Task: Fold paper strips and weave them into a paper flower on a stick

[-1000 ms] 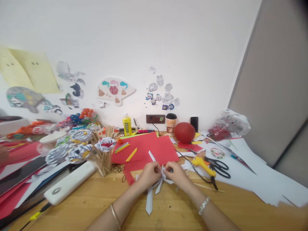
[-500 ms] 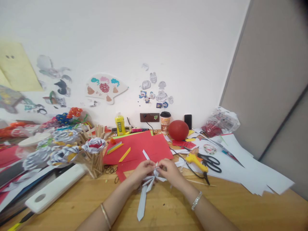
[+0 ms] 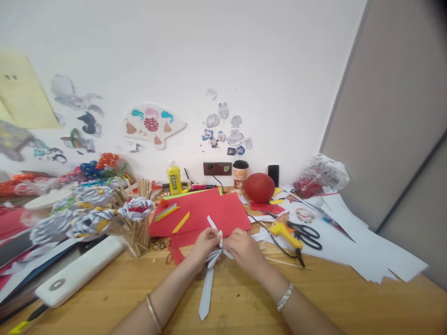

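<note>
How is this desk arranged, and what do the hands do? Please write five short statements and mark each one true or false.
1. The left hand pinches folded white paper, and the right hand is close against it. True.
2. The round red object stands to the left of the cup. False: the round red object is to the right of the cup.
3. The black-handled scissors lie beside the yellow glue gun. True.
4. The cup's lid is white. False: the lid is black.
5. The silver-coloured bracelet is on the left wrist. False: the bracelet is on the right wrist.
</note>
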`<state>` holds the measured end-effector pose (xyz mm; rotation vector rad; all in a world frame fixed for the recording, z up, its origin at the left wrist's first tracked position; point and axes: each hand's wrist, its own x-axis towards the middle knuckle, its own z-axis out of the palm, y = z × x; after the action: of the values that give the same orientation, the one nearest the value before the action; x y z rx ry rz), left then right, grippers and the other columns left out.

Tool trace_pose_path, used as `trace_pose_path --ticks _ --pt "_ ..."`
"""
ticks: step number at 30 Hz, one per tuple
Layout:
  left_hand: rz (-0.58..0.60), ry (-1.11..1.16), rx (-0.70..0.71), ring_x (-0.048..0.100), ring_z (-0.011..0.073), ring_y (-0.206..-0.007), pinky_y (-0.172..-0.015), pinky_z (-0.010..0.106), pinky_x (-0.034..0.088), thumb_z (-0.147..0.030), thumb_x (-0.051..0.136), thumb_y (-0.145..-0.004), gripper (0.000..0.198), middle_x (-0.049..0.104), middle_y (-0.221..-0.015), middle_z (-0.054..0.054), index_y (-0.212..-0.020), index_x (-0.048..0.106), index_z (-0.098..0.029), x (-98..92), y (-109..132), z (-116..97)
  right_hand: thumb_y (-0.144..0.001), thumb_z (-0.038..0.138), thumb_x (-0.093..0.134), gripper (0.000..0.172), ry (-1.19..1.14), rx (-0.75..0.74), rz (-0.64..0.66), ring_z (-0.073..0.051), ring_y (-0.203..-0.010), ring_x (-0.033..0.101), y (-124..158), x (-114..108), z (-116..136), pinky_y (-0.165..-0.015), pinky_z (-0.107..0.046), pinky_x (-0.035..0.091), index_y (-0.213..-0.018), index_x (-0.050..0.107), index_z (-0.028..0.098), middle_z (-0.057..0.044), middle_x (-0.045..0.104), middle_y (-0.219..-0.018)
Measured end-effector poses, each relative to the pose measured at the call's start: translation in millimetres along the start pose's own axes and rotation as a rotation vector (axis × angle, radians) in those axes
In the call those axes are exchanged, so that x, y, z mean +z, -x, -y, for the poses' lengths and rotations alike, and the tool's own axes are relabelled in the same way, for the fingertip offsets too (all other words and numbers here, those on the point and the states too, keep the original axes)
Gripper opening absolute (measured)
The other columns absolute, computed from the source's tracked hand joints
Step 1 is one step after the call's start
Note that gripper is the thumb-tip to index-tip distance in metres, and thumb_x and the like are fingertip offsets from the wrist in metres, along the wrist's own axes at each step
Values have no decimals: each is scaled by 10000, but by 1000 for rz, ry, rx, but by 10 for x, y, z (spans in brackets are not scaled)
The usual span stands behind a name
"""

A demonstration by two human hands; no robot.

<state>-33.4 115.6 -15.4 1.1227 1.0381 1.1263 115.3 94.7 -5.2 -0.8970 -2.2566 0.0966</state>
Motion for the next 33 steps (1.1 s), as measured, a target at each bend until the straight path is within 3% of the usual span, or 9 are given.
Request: trace_pose_path --ticks 6,12,15,19,22,25,28,33 --pt "-44 -8 55 484 86 -410 -411 193 359 -371 678 -527 336 511 -489 -69 -644 430 -177 8 -24 0 -870 247 422 213 -75 140 -9 -160 -800 498 13 -21 56 -703 -265 386 -987 587 178 -51 632 -866" --pt "-116 -6 109 466 67 -439 -456 175 343 -345 695 -514 333 493 -471 -75 -611 429 -170 -13 -50 31 -862 192 399 239 -63 29 38 -180 -855 501 29 6 110 -766 -290 393 -998 592 159 -73 639 -952" --pt "-109 -5 93 455 72 -410 -429 182 332 -364 682 -535 330 488 -468 -78 -627 427 -177 -6 -37 28 -860 193 398 242 -52 39 29 -181 -857 504 36 18 107 -768 -292 391 -993 598 167 -76 641 -932" --pt "-88 6 73 461 72 -407 -421 182 336 -358 701 -510 344 490 -469 -75 -623 433 -175 8 -25 6 -857 249 425 245 -46 177 6 -170 -804 510 32 -13 119 -710 -271 388 -1027 588 182 -58 637 -816" --pt "-93 25 58 465 63 -410 -425 173 349 -353 714 -487 367 480 -465 -82 -619 423 -173 10 -17 -9 -813 315 510 269 -53 116 77 -182 -845 501 34 -44 126 -735 -276 383 -1035 584 182 -61 640 -872" --pt "-87 38 15 466 73 -386 -385 179 359 -382 696 -512 375 478 -462 -83 -647 409 -182 13 4 -32 -719 373 624 418 -60 68 132 -198 -864 495 40 -85 95 -754 -287 383 -1085 561 182 -66 634 -912" --pt "-65 41 -37 467 85 -360 -338 192 367 -395 682 -534 374 487 -466 -79 -668 398 -191 16 31 -70 -715 309 640 481 -108 47 173 -187 -883 500 36 -147 26 -766 -274 386 -1163 514 190 -64 621 -942" --pt "-23 27 -105 487 87 -327 -324 191 372 -358 671 -573 335 521 -475 -65 -685 404 -188 32 72 -103 -777 230 578 366 -210 101 201 -151 -852 531 18 -178 -70 -767 -246 392 -1142 547 237 -41 619 -928"
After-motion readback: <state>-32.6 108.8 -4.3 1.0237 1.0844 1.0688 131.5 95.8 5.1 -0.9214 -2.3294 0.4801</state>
